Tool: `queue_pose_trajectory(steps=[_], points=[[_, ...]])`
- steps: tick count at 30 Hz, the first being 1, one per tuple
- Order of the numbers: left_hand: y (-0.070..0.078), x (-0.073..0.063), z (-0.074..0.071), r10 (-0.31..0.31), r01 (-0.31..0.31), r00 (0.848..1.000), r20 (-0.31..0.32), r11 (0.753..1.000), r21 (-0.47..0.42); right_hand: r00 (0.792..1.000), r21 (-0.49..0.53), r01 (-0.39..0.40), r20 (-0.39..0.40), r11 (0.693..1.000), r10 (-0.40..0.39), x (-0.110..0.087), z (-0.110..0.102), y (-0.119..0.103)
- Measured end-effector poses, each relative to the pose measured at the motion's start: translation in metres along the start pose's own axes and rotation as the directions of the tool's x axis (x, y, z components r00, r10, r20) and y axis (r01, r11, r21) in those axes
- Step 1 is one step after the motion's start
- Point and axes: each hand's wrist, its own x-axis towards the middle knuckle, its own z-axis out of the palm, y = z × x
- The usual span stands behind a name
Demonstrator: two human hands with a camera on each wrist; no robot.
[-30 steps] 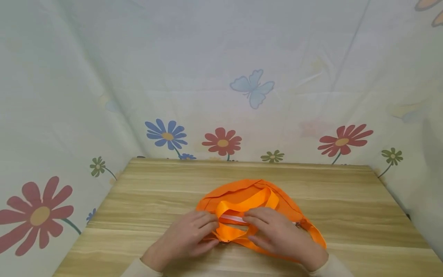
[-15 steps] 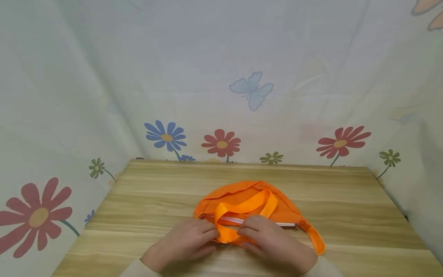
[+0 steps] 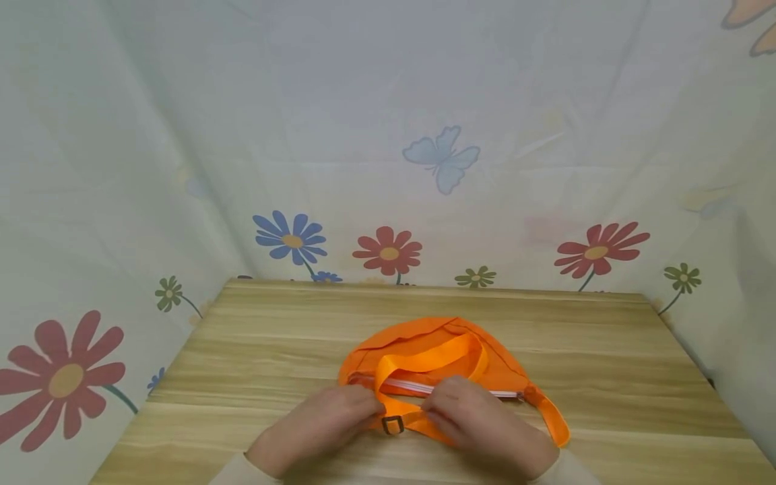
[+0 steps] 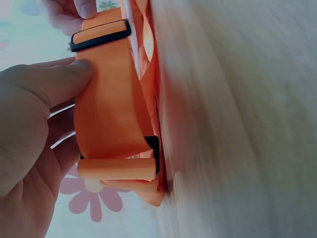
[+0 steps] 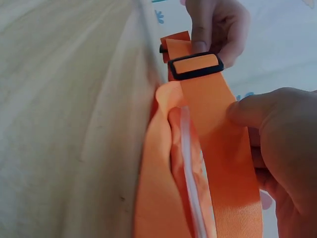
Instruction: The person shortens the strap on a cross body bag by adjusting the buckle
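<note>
An orange waist bag (image 3: 400, 340) with a white zipper (image 3: 412, 386) lies on the wooden table. Its webbing strap (image 3: 433, 357) loops over the front. My left hand (image 3: 324, 417) pinches the strap, thumb on top and fingers behind, as the left wrist view shows. My right hand (image 3: 485, 421) pinches the same strap a short way to the right. Between the hands is a black slide buckle (image 3: 393, 425) threaded on the strap. In the left wrist view a second black buckle (image 4: 153, 148) sits at the strap's lower end. The bag's near edge is partly hidden by my hands.
The wooden table (image 3: 254, 343) extends around the bag on both sides. A pale backdrop (image 3: 339, 121) printed with flowers and a butterfly hangs behind and beside it. One strap end (image 3: 553, 419) lies past the bag's right corner.
My right hand has shifted slightly left and down from over the zipper, exposing its right end. The black slide buckle has come into view between the hands. The bag stays nearly in place.
</note>
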Motion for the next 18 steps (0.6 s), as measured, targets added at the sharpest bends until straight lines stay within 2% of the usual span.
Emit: queue_pose_trajectory(steps=[5,10,14,18], points=[[0.003,0.004,-0.007,-0.101,0.106,0.994,0.05,0.988,-0.111,0.997,0.042,0.014,-0.081,0.999,-0.011,0.002,-0.008,0.001],[0.008,0.011,-0.01,-0.156,0.161,0.986,0.053,0.982,-0.096,0.988,0.091,0.034,-0.155,0.995,-0.019,0.006,-0.015,0.001],[0.013,0.016,-0.011,-0.177,0.178,0.984,0.027,0.981,-0.073,0.983,0.149,-0.021,-0.175,0.989,0.048,0.008,-0.019,0.0],[0.016,0.019,-0.013,-0.173,0.172,0.985,0.006,0.98,-0.1,0.979,0.219,-0.096,-0.157,0.971,0.132,0.009,-0.027,-0.003]])
